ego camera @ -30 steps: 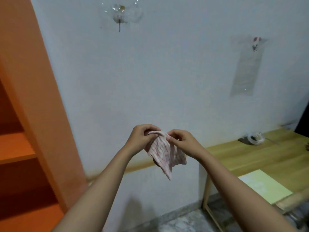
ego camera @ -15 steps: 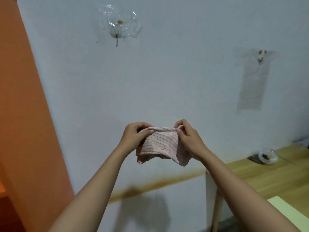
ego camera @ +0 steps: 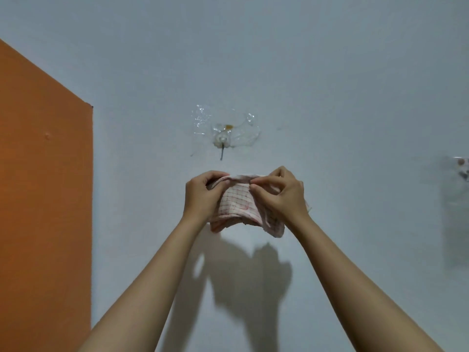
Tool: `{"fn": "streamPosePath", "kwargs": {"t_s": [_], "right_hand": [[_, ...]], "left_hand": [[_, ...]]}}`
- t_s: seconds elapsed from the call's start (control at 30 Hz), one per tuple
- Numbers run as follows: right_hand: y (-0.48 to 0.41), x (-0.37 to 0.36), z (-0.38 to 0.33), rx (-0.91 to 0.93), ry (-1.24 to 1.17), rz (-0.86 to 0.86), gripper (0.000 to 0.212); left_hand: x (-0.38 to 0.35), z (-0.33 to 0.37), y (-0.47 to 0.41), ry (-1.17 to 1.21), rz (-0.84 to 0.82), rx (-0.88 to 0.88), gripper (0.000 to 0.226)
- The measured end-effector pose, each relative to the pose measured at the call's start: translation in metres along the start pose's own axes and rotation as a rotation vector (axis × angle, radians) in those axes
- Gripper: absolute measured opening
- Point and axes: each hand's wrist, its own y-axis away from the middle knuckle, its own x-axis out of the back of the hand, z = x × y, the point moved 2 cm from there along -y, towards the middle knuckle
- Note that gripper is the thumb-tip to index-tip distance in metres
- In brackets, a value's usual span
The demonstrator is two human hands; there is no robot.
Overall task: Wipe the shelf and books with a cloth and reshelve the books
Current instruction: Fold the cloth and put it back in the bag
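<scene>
Both hands had lifted the cloth (ego camera: 236, 202) higher, to just below the hook (ego camera: 222, 143) on the wall. The left hand (ego camera: 200, 196) and right hand (ego camera: 282, 198) pinched its top edge, stretched level between them, and the hook was above, slightly nearer the left.

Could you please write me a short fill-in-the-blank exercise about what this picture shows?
1. The left hand and right hand both grip a checked ____.
2. The hook on the wall sits ____ the hands.
3. The panel at the left edge is coloured ____.

Missing words: cloth; above; orange.
</scene>
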Motion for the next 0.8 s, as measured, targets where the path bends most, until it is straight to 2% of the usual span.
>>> {"fn": "streamPosePath", "kwargs": {"t_s": [0.13,0.2,0.37,0.73,0.8], "right_hand": [[-0.052,-0.026,-0.014,0.127,-0.017,0.002,0.02],[-0.072,-0.038,-0.016,0.161,-0.007,-0.006,0.019],[-0.104,-0.062,-0.011,0.163,0.068,-0.056,0.021],[-0.115,-0.079,0.011,0.102,0.008,-0.159,0.027],[-0.113,-0.081,0.011,0.103,0.015,-0.176,0.03]], "left_hand": [[0.02,0.009,-0.05,-0.059,0.103,-0.088,0.008],[0.029,0.012,-0.068,-0.088,0.151,-0.113,0.007],[0.036,0.011,-0.091,-0.198,0.211,-0.122,0.004],[0.021,-0.009,-0.097,-0.392,0.305,-0.164,0.004],[0.018,-0.009,-0.096,-0.453,0.339,-0.195,0.01]]}}
